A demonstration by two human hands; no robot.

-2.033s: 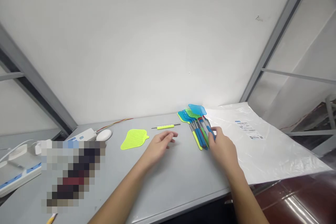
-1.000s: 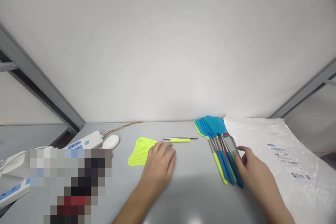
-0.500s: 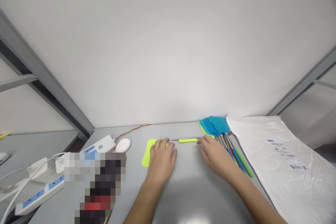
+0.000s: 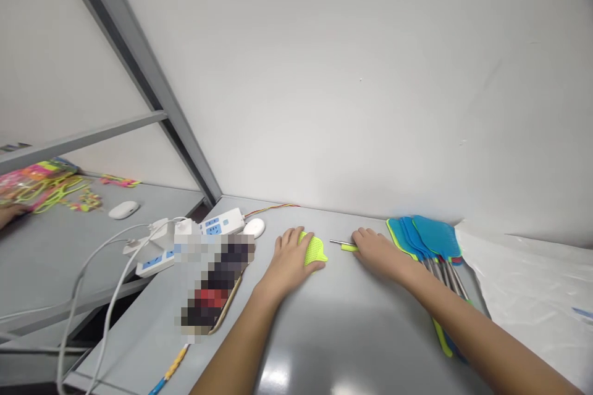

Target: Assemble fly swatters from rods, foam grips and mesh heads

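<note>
A yellow-green perforated fly swatter head lies on the grey table, its narrow tip pointing right. My left hand is over its left part, fingers at the upper edge and thumb at the lower, gripping it. To its right, apart from the head, is a fly swatter handle with a thin metal rod and a yellow-green grip. Bent fingers of my right hand close over its right end, which is hidden. Several blue fly swatters with metal rods lie stacked beyond my right forearm.
At left are a blurred-out phone-like object, a white round device, and a white power strip with cables. A white plastic bag covers the right side. On the neighbouring table another person's hand touches colourful items.
My view has turned left. The swatter head now shows right of my left fingers, its tip toward the rod. My right hand has closed over more of the handle.
</note>
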